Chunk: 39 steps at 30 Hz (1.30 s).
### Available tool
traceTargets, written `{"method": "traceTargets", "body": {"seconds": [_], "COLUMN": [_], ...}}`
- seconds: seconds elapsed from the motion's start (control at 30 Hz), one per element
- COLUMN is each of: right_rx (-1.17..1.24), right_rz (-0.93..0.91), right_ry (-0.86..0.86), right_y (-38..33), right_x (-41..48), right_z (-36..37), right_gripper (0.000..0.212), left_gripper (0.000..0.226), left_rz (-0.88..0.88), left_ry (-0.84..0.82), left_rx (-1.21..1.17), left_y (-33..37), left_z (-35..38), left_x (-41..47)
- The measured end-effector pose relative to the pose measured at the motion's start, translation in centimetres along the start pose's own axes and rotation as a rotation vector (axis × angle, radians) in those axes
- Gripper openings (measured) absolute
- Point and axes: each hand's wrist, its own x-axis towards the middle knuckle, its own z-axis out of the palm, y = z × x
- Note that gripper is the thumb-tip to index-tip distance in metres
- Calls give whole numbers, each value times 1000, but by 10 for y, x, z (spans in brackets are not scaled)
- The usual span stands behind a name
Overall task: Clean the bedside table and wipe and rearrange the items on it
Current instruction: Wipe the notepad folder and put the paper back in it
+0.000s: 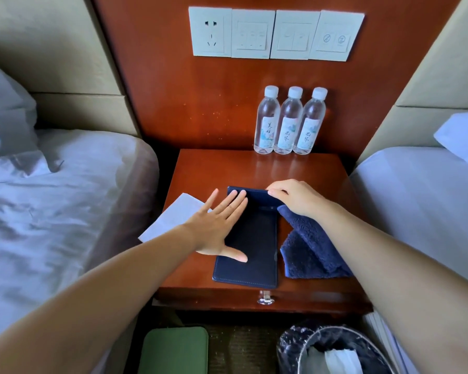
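1. Left hand (216, 228) lies flat with fingers straight and spread on a dark blue folder (254, 238), thumb pointing across its cover; right hand (289, 197) curls its fingertips and thumb over the folder's raised far edge, pinching it.
2. Under both hands, the folder lies lengthwise on the front half of a glossy red-brown bedside table (322, 182), its near end close to the table's front edge. A metal drawer pull (265, 298) shows just below that edge.
3. The folder looks like matte leather with pale stitching along its border. Its far end stands folded up under the right fingers.
4. Just under the right wrist, a dark blue fleecy cloth (314, 252) lies rumpled on the table beside the folder; whether the palm holds it cannot be told.
5. Left of the left hand, a white sheet of paper (168, 220) lies at an angle, partly under that hand and overhanging the table's left edge.
6. Beyond the right hand, three water bottles (291, 122) with white caps stand upright in a touching row against the wooden back panel.
7. Higher on that panel is a row of white wall plates (274, 35), a socket and switches.
8. Beds with white linen flank the table outside both arms.
9. Below the right forearm stands a waste bin (292, 346) with a black liner.
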Motion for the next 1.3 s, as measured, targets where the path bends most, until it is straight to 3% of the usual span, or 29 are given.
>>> {"method": "traceTargets", "body": {"seconds": [0.2, 0.3, 0.4, 0.47, 0.6, 0.63, 0.77, 1.07, 1.13, 1.3], "right_rx": [-66, -180, -283, -227, -75, -84, -315, -232, -194, -248], "right_rz": [115, 129, 132, 166, 38, -11, -1, -112, -118, -105], "right_ry": [286, 183, 160, 370, 781, 763, 296, 324, 257, 209], "right_y": [24, 32, 45, 47, 31, 24, 28, 23, 15, 16], "right_x": [-47, -70, -74, -71, -59, -54, -39, -45, -53, -63], "right_z": [-4, 8, 18, 7, -12, -9, 39, 56, 62, 63], "right_gripper": [64, 75, 49, 31, 30, 33, 48, 47, 43, 48], "left_gripper": [143, 148, 149, 148, 146, 146, 147, 152, 154, 147], "left_rz": [-65, -86, -72, -58, -8, 2, 18, -67, -78, -36], "left_ry": [-164, -220, -247, -247, -209, -201, -186, -136, -134, -127], "left_rx": [-53, -119, -138, -141, -170, -180, -93, -115, -122, -316], "left_y": [2, 4, 4, 5, 9, 10, 8, 6, 6, -9], "left_z": [-4, -7, -11, -13, -15, -15, -16, -9, -7, -6], "left_x": [26, 39, 47, 50, 58, 60, 68, 66, 66, 60]}}
